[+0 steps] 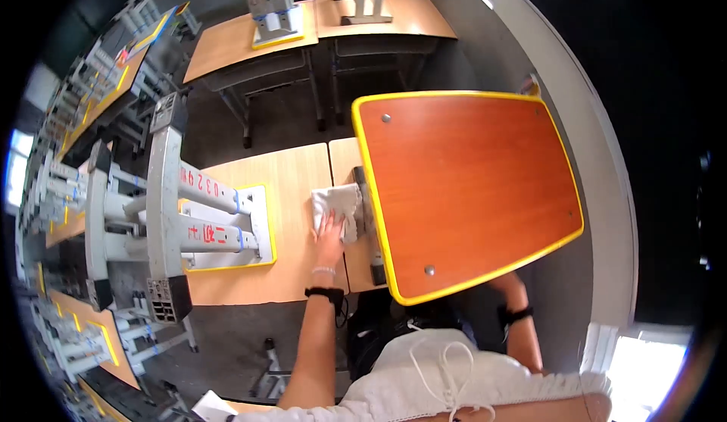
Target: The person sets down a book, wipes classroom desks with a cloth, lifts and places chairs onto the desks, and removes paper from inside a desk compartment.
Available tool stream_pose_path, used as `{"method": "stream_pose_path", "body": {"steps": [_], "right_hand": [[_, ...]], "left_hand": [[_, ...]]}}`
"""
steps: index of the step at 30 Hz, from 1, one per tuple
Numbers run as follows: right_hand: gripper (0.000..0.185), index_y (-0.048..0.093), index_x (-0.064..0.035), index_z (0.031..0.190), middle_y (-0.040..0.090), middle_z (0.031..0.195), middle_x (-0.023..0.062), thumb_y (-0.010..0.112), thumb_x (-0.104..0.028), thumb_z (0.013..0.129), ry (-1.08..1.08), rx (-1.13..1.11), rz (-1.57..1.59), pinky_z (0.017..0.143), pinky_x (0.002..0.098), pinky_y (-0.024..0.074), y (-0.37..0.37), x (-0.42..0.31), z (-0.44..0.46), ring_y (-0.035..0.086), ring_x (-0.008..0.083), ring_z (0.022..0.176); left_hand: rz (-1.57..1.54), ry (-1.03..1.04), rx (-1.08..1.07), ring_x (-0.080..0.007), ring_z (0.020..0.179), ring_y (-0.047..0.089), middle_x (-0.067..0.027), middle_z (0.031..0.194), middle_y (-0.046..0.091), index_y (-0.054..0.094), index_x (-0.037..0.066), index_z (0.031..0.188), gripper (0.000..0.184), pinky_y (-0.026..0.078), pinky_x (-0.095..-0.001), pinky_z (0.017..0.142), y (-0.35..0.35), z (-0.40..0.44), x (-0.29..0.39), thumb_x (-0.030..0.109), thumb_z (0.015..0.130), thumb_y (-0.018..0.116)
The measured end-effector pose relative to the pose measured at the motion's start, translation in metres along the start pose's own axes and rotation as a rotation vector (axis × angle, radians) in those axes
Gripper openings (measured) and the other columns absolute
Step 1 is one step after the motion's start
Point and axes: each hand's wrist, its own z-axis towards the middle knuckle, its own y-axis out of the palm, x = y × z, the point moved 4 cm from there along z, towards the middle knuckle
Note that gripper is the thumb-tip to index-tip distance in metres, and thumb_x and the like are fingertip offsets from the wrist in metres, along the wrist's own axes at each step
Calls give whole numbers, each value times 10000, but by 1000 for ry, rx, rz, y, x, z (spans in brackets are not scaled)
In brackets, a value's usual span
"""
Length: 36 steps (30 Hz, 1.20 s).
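Note:
My left hand (pixel 329 234) lies with fingers spread on a folded white cloth (pixel 338 199), pressed to the light wood desk top (pixel 299 172). Just right of the cloth rises a stool with a red-brown seat (pixel 466 187), edged in yellow and with screw heads near its corners. Part of its grey foot (pixel 362 195) shows on the desk beside the cloth. My right hand (pixel 506 280) reaches under the near right edge of this seat; its fingers are hidden behind the board, so their grip does not show.
Left on the same desk, an upturned stool (pixel 212 187) points its grey legs toward me. More upturned stools (pixel 276 20) rest on the desks (pixel 227 47) ahead and in the rows at left. A grey wall (pixel 492 58) and ledge run close along the right.

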Motion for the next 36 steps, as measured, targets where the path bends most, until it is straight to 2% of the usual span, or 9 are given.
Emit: {"method": "stream_pose_path", "body": {"steps": [2,5,8,11,17,23,27,33,36], "right_hand": [[376,525,-68,1176,513,1230,123,589,-199,829,89,155,169,944,368,379,-44,-26,5,450,256,1159],[475,460,-66,1237,450,1294,113,617,-219,815,-237,434,99,945,372,379,-65,-18,17,434,252,1170],[468,466,-64,1220,473,1250,110,623,-211,804,-316,726,80,927,368,388,-72,-8,34,454,250,1135],[461,473,-62,1204,495,1207,107,629,-203,794,-299,825,152,909,364,396,-63,-2,52,473,247,1101],[447,486,-57,1171,539,1119,102,640,-187,773,-258,631,345,873,356,414,-39,15,74,512,242,1032],[358,522,-40,1065,572,973,70,640,-118,737,-233,436,694,800,331,437,-78,1,107,553,207,899],[323,527,-35,1003,558,918,47,658,-177,743,-281,92,935,777,307,437,-140,-27,108,547,164,851],[428,544,-56,1042,585,931,39,679,-351,764,-63,-268,1056,787,260,458,-206,-53,94,561,118,877],[366,526,-42,1107,586,937,42,591,-286,842,-242,-159,1081,821,242,455,-231,-58,75,564,136,894]], "left_hand": [[127,22,27,-261,1316,221,-62,1393,321,408,207,1297,614,155,-616,1012,2,-33,-3,209,727,637],[106,-96,-125,-295,1295,256,-114,1369,344,353,169,1325,705,212,-552,1022,-32,-61,16,289,706,668],[-109,130,7,-314,1265,298,-160,1346,357,360,88,1306,739,266,-478,1017,-32,-57,24,337,688,682],[-762,257,-42,-311,1149,398,-186,1221,440,390,16,1228,662,339,-415,942,-57,-46,87,288,699,682],[-795,68,-112,-238,977,492,-121,1039,527,478,19,1085,480,402,-359,830,-41,-51,88,206,702,698],[-606,236,51,-236,749,596,-107,826,606,547,-19,960,384,474,-325,703,-89,-8,149,213,702,713],[-997,141,-86,-133,722,575,-58,759,595,535,-3,876,269,466,-277,641,-117,24,172,126,699,691],[-946,-234,-689,-139,768,599,-37,897,614,579,61,1056,499,501,-276,717,-179,78,190,472,777,626],[-1232,-238,-567,-161,704,600,-83,792,610,571,30,1015,438,509,-260,641,-215,62,234,434,851,526]]}}
